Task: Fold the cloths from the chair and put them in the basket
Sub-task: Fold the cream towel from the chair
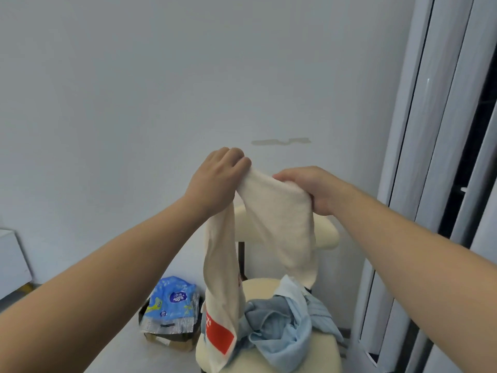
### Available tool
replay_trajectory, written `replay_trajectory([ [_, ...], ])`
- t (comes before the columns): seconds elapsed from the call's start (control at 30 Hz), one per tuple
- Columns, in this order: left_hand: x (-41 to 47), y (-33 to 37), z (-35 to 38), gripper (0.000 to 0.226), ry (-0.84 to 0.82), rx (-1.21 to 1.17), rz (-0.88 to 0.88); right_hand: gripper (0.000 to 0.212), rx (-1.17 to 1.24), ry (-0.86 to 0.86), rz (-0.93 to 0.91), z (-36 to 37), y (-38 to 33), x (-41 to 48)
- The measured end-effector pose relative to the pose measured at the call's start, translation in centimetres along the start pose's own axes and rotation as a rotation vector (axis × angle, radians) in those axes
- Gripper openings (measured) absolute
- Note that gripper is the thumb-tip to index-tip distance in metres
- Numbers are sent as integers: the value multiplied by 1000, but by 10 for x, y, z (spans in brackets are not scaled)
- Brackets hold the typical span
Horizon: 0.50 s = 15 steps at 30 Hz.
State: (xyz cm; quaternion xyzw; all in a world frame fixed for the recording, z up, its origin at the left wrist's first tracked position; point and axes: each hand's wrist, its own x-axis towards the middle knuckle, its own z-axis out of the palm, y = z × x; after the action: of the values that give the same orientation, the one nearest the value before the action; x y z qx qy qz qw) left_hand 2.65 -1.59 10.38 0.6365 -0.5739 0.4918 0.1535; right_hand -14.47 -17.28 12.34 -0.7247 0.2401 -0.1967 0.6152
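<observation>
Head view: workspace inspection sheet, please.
surface: cream chair seat, partly covered by cloths.
job's things: cream towel with a red patch, held up and hanging over the chair; blue cloths heaped on the seat; basket not in view.
clutter: blue packet on a box, on the floor left of the chair.
grips: left hand and right hand each hold the towel's top.
cables: nothing seen.
surroundings: pale wall; white door frame at right.
</observation>
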Motion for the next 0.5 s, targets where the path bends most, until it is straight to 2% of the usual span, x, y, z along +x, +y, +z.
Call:
replay_trajectory([
  [0.13, 12, -8, -13, 36, -63, 5, -159, 19, -188, 82, -158, -2, -26, 0],
  [0.27, 19, -6, -20, 32, -231, -48, -264, 22, -354, 159, -329, 2, -40, -3],
  [0.4, 18, 4, -24, 49, -415, -97, -359, 16, -309, 206, -389, 10, -48, -6],
  [0.5, 16, 11, -26, 71, -504, -291, -478, 21, -328, 212, -361, 18, -53, -7],
])
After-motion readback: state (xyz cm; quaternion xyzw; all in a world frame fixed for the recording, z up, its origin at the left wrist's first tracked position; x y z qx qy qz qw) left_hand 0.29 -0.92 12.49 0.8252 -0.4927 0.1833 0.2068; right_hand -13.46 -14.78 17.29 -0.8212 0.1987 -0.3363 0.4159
